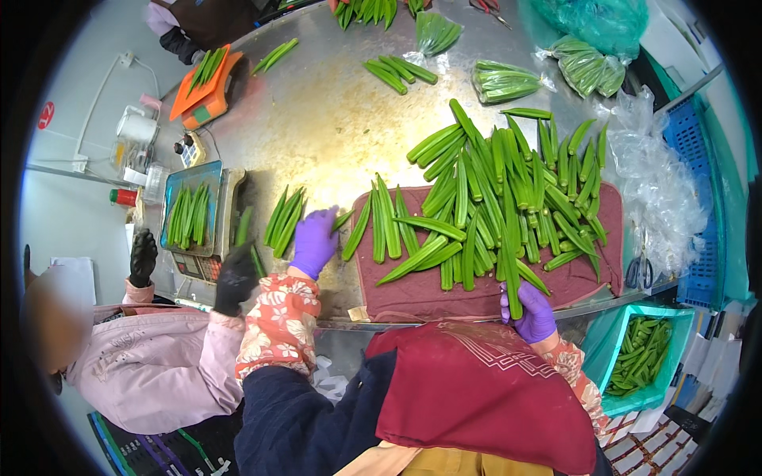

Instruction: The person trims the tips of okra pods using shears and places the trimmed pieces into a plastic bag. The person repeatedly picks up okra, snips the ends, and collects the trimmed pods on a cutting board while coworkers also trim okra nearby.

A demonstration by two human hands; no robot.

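Note:
My right hand point(533, 316), in a purple glove, is closed around the lower end of an okra pod point(511, 274) at the near edge of a large okra pile point(492, 190). The pile lies on a folded maroon cloth point(397, 295). My left hand point(315, 240), also purple-gloved, reaches over the metal table with its fingers apart. Beside its fingertips a short okra pod point(343, 219) shows, partly hidden by the hand. Just left of that hand lies a small group of okra pods point(284, 220).
At left, a co-worker's black-gloved hand point(235, 279) is near a scale point(228, 208) with okra on its blue tray point(170, 214). An orange scale point(202, 101) stands farther back. Bagged okra point(506, 82), clear plastic bags point(655, 170), scissors point(639, 271) and a teal-lined okra bin point(675, 349) are at right.

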